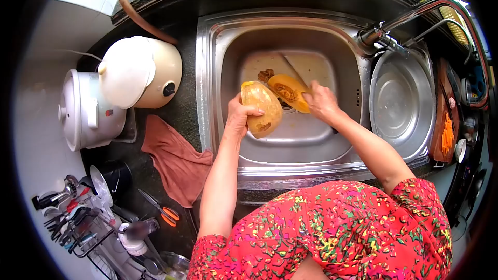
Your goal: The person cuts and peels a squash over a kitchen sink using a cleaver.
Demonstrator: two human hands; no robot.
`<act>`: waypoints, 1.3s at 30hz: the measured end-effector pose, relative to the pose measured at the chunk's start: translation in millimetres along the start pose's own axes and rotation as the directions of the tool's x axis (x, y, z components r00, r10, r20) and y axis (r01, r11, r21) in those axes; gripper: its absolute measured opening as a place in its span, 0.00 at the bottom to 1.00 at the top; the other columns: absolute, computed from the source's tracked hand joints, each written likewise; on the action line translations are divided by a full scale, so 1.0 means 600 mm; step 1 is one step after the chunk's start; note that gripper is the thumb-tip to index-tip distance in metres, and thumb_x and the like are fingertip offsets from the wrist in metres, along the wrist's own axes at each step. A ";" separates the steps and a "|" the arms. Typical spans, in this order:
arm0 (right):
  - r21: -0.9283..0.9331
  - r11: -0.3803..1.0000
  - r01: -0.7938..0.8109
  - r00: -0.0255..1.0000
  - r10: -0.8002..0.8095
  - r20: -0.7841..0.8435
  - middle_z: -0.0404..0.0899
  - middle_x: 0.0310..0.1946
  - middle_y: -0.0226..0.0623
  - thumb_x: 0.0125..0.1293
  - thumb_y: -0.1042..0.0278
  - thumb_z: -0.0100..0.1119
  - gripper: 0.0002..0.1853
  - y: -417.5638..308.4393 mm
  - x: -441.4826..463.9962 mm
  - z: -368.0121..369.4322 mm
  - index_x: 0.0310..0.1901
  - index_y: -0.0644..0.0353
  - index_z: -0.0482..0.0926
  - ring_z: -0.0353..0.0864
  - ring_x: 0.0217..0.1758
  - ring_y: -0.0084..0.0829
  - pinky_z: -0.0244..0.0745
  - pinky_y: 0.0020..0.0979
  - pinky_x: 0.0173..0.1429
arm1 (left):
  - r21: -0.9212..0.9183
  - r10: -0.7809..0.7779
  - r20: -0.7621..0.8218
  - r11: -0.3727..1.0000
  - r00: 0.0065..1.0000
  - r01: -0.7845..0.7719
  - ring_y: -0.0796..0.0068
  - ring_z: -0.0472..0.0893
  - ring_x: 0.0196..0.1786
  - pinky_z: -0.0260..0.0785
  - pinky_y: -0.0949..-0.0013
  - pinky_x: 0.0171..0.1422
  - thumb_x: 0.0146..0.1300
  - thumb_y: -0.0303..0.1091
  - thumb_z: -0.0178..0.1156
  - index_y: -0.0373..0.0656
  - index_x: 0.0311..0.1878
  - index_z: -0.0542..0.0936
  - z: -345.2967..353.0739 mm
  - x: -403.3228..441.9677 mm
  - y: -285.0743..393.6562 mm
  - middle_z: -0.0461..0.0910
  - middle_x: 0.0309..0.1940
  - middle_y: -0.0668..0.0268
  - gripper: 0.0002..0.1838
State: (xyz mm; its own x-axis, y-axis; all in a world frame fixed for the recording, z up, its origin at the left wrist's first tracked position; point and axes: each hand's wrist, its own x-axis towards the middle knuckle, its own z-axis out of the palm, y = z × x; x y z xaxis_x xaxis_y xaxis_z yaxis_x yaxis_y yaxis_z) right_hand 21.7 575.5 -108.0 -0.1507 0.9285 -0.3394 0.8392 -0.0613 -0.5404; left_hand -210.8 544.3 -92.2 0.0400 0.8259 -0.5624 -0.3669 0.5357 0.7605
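In the sink (249, 147), my left hand (241, 115) grips a peeled orange squash piece (263, 108), thumb across its face. Just right of it, a second squash piece (288, 92) lies cut side up, with seeds and pulp in its hollow. My right hand (321, 102) is closed at this piece's right end, on what looks like a knife (294, 67); its thin blade points up and left behind the piece, and the handle is hidden in my fingers. Brown pulp scraps (265, 75) lie on the sink floor above the pieces.
A faucet (378, 38) and a round metal basin (402, 101) stand right of the sink. Further right, a board (443, 119) holds orange strips. To the left are a cream cooker (167, 72), white pot (96, 111), brown cloth (174, 158), scissors (160, 208) and utensil rack (85, 241).
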 end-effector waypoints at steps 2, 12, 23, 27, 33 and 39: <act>-0.125 0.985 -0.121 0.993 0.121 -0.007 0.77 0.31 0.59 0.59 0.62 0.53 0.16 0.007 -0.010 -0.014 0.43 0.65 0.68 0.77 0.38 0.58 0.70 0.50 0.45 | -0.123 0.001 0.084 0.992 0.997 0.009 0.66 0.79 0.40 0.72 0.68 0.49 0.32 0.21 0.59 0.32 0.47 0.73 0.000 -0.024 0.012 0.78 0.38 0.60 0.29; -0.273 0.956 -0.107 0.993 0.118 0.022 0.73 0.44 0.63 0.57 0.74 0.51 0.20 0.082 0.004 0.066 0.52 0.61 0.63 0.74 0.48 0.57 0.71 0.49 0.50 | -0.404 0.084 0.161 0.915 0.983 -0.012 0.64 0.77 0.45 0.70 0.67 0.55 0.32 0.23 0.59 0.33 0.52 0.70 0.040 -0.110 0.039 0.77 0.41 0.58 0.33; -0.098 0.989 0.107 0.990 -0.097 0.099 0.74 0.47 0.56 0.58 0.67 0.53 0.18 0.070 0.020 0.034 0.50 0.66 0.71 0.73 0.50 0.52 0.69 0.44 0.53 | 0.084 0.447 -0.101 0.894 0.889 -0.440 0.69 0.77 0.44 0.69 0.69 0.52 0.31 0.25 0.67 0.37 0.48 0.70 0.058 -0.162 0.042 0.77 0.40 0.62 0.33; 0.621 0.783 0.032 0.954 -0.209 0.214 0.78 0.44 0.44 0.63 0.59 0.54 0.23 -0.069 -0.056 -0.060 0.54 0.67 0.71 0.77 0.49 0.37 0.71 0.35 0.52 | -0.445 0.164 -0.144 0.870 0.976 -0.212 0.67 0.77 0.44 0.70 0.67 0.53 0.38 0.19 0.60 0.36 0.48 0.71 0.048 -0.151 0.015 0.76 0.40 0.60 0.27; 0.417 0.850 0.323 0.913 -0.396 0.098 0.61 0.60 0.57 0.48 0.47 0.65 0.49 -0.138 -0.152 -0.053 0.64 0.70 0.55 0.61 0.65 0.47 0.57 0.37 0.67 | -0.647 0.005 -0.135 0.757 0.991 -0.092 0.63 0.77 0.47 0.68 0.62 0.58 0.48 0.24 0.58 0.34 0.49 0.72 0.069 -0.152 -0.006 0.76 0.44 0.58 0.21; 0.205 0.856 0.475 0.870 -0.492 0.036 0.58 0.61 0.57 0.40 0.54 0.72 0.56 -0.140 -0.173 -0.043 0.65 0.71 0.48 0.59 0.66 0.46 0.55 0.38 0.68 | -0.422 0.250 -0.226 0.846 0.941 -0.326 0.67 0.76 0.48 0.71 0.65 0.52 0.45 0.24 0.66 0.37 0.53 0.67 0.098 -0.184 0.000 0.75 0.44 0.59 0.29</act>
State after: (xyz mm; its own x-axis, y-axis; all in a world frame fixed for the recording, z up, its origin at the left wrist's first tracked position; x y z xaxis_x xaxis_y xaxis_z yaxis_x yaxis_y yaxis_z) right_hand -19.8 493.9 -7.8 -0.5626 0.8247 -0.0570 0.5393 0.3139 -0.7814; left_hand -160.2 463.3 -11.0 -0.2643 0.8716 -0.4129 -0.7154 0.1099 0.6900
